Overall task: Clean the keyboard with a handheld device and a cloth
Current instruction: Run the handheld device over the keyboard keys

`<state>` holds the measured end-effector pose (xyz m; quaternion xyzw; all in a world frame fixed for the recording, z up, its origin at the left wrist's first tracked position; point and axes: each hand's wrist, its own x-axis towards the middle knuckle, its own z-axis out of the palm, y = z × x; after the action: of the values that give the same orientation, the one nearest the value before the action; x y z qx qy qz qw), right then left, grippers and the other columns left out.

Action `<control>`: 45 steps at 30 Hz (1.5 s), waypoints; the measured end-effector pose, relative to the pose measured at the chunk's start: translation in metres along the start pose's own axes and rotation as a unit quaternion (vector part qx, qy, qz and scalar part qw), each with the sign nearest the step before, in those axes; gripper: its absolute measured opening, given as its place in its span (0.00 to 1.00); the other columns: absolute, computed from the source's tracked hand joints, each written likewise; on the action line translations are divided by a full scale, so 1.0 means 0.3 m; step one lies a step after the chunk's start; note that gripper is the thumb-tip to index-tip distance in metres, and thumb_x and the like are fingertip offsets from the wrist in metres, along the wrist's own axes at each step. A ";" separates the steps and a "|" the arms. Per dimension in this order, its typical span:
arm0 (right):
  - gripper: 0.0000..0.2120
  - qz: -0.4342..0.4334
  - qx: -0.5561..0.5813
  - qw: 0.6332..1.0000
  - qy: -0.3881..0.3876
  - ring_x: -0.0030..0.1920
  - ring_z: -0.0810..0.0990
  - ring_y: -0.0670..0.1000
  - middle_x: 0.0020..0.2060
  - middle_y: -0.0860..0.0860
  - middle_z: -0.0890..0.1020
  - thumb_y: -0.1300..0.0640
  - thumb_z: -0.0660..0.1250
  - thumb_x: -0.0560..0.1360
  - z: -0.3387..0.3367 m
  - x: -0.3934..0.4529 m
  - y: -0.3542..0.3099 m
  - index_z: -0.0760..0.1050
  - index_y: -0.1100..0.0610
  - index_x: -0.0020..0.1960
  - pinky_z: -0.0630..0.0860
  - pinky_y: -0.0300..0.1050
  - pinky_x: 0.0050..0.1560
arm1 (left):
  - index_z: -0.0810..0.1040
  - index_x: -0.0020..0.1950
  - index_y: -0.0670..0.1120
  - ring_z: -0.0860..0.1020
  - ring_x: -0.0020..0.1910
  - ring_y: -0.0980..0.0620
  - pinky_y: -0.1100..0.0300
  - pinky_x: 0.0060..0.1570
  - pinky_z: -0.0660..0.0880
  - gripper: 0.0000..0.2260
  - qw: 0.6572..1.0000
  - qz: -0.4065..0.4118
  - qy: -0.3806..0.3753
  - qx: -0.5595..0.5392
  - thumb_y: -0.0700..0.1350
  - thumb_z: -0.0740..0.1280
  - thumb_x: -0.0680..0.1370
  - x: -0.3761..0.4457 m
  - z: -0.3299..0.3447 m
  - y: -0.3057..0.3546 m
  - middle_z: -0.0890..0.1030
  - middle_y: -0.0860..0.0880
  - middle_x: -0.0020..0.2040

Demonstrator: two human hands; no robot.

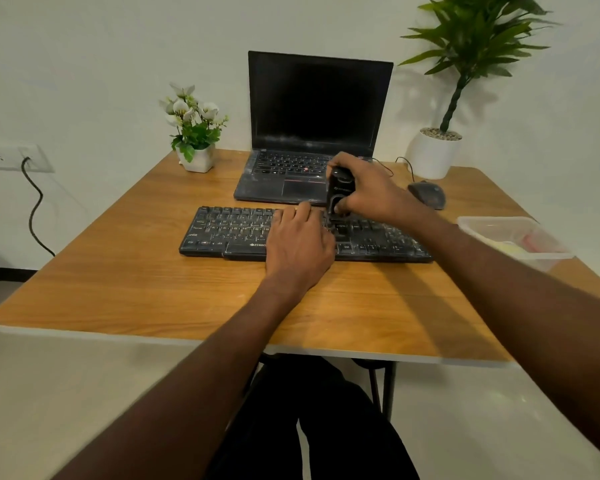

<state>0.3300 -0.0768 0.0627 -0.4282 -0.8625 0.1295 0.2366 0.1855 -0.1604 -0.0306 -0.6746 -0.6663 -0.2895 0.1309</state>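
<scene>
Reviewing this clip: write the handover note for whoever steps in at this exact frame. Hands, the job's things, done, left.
Right hand grips the black handheld device upright, its lower end on the keyboard right of centre.
Left hand lies flat on the keys, steadying the board.
Keyboard sits on the wooden table, before the laptop.
Clear container at the right edge; contents unclear, no cloth plainly visible.
Done: device pass under way.
Left: remaining keys, then the cloth wipe.

Office desk: laptop (pixel 312 133), mouse (pixel 427 194), plants (pixel 194 128).
</scene>
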 end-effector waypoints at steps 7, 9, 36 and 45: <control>0.31 0.024 -0.119 0.987 -0.101 0.59 0.77 0.57 0.55 0.52 0.75 0.65 0.75 0.71 -0.084 0.051 -0.005 0.69 0.49 0.69 0.76 0.48 0.48 | 0.82 0.60 0.43 0.77 0.59 0.45 0.45 0.71 0.70 0.19 0.999 -0.004 -0.021 0.029 0.51 0.56 0.84 0.005 -0.006 0.006 0.80 0.45 0.59; 0.30 0.039 -0.059 0.993 -0.099 0.58 0.77 0.55 0.56 0.50 0.76 0.66 0.76 0.70 -0.084 0.057 -0.004 0.70 0.48 0.67 0.78 0.46 0.46 | 0.82 0.60 0.44 0.77 0.60 0.45 0.45 0.71 0.70 0.19 0.999 -0.003 -0.021 0.029 0.51 0.55 0.85 0.006 -0.007 0.005 0.80 0.45 0.59; 0.29 0.085 -0.151 0.984 0.029 0.58 0.78 0.58 0.59 0.57 0.80 0.65 0.76 0.71 -0.106 -0.066 0.078 0.72 0.51 0.68 0.71 0.47 0.48 | 0.81 0.64 0.42 0.77 0.66 0.42 0.40 0.79 0.63 0.25 0.998 -0.017 -0.040 0.034 0.60 0.56 0.86 -0.002 -0.032 0.022 0.81 0.44 0.62; 0.30 0.044 -0.040 0.997 0.045 0.57 0.79 0.57 0.58 0.56 0.79 0.66 0.77 0.69 -0.043 -0.043 0.057 0.71 0.50 0.66 0.79 0.45 0.44 | 0.81 0.65 0.42 0.77 0.66 0.42 0.41 0.78 0.64 0.25 0.998 -0.014 -0.033 0.043 0.60 0.56 0.85 0.000 -0.022 0.018 0.81 0.43 0.63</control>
<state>0.3551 -0.0766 0.0624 -0.4804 -0.8356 0.0863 0.2519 0.1892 -0.1645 -0.0243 -0.6678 -0.6917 -0.2401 0.1339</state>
